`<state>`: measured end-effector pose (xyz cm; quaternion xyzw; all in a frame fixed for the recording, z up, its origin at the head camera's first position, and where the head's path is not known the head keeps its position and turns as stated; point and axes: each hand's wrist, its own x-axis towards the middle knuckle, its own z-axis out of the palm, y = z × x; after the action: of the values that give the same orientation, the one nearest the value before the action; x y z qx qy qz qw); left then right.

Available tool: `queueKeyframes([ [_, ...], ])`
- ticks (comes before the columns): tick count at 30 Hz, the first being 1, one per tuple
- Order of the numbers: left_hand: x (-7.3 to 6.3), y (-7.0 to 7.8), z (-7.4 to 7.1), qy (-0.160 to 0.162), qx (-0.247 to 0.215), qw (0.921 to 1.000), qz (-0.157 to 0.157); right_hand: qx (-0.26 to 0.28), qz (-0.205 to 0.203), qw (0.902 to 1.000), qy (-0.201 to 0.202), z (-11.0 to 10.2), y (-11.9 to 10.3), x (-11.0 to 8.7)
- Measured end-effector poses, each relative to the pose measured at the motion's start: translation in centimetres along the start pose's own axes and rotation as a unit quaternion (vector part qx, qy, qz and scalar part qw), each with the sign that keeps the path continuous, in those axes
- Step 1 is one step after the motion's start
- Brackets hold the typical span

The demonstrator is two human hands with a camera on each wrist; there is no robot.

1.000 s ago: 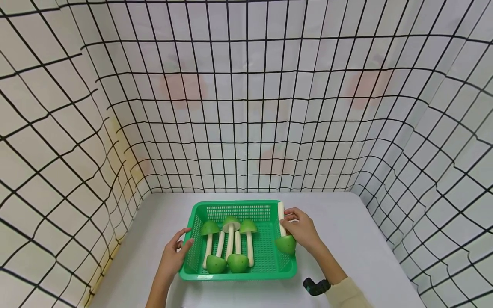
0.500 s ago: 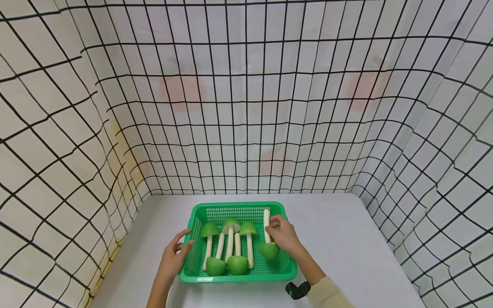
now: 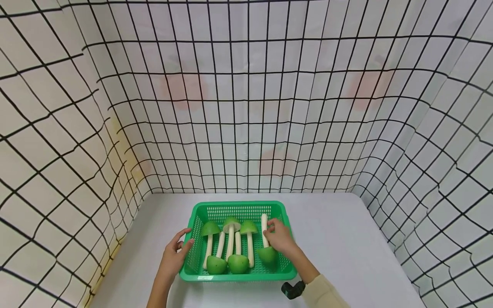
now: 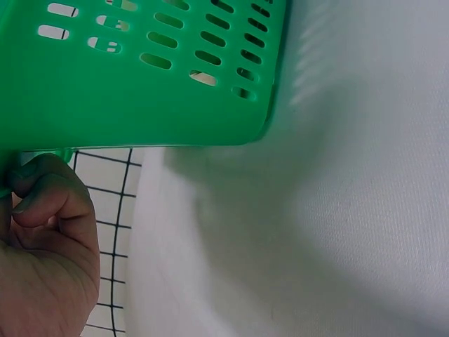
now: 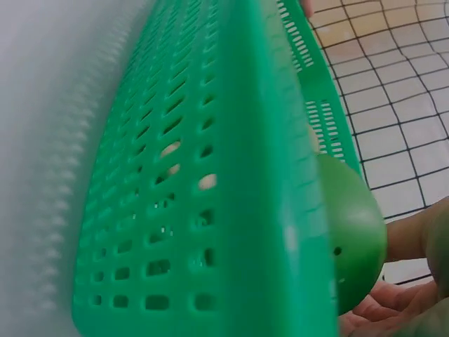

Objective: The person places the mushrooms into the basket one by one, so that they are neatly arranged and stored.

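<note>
A green plastic basket (image 3: 239,277) on the white table holds several toy mushrooms (image 3: 238,263) with green domed caps and white stems, side by side, caps pointing alternately away and towards me. Inside, at the right, my right hand (image 3: 280,237) pinches the white stem of another mushroom (image 3: 267,255), its cap towards me. The right wrist view shows this mushroom's cap (image 5: 351,232) behind the basket's side wall, with the fingers partly hidden. My left hand (image 3: 174,256) grips the basket's left rim; its curled fingers (image 4: 52,200) show at the rim in the left wrist view.
Black wire grid panels (image 3: 246,107) with white sheeting behind them surround the table (image 3: 339,248) at the back and both sides. A black device (image 3: 292,290) is strapped on my right wrist, near the basket's front right corner.
My right hand has carried the mushroom left from over the basket's right rim and down into its right part. My left hand has stayed at the left rim.
</note>
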<state>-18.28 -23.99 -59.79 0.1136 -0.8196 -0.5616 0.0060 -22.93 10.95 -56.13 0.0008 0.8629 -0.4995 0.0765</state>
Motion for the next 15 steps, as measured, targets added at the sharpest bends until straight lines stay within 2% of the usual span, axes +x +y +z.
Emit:
queueKeyframes([
  [7, -0.2, -0.1, -0.3, 0.001, 0.003, 0.9999, 0.013, -0.031, -0.010, 0.9992, -0.021, 1.1, -0.3, -0.2],
  [15, -0.2, 0.1, -0.1, -0.002, 0.000, 1.0000, 0.005, -0.042, -0.003, 0.9985, -0.035, 1.8, 0.5, -0.3],
])
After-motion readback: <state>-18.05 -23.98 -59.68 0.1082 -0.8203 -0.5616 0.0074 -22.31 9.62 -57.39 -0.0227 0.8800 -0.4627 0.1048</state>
